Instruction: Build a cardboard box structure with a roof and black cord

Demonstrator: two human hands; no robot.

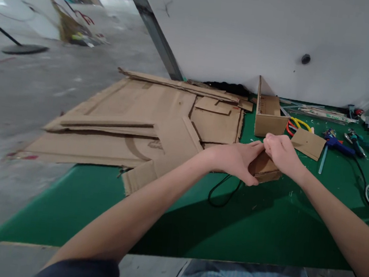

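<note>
A small brown cardboard box rests on the green table, partly covered by both hands. My left hand grips its left side, the thumb toward the near edge and the fingers along the far side. At the box's far right edge my right hand is closed, its fingers curled against the cardboard; the exact spot they pinch is hidden. Just behind stands another open cardboard box. A loose square of cardboard lies right of my right hand, near yellow- and orange-handled tools.
Large cardboard sheets and strips spread over the table's left side and overhang it. A blue glue gun, pliers and cables lie right. A black cord loop sits nearer me. A white wall rises behind.
</note>
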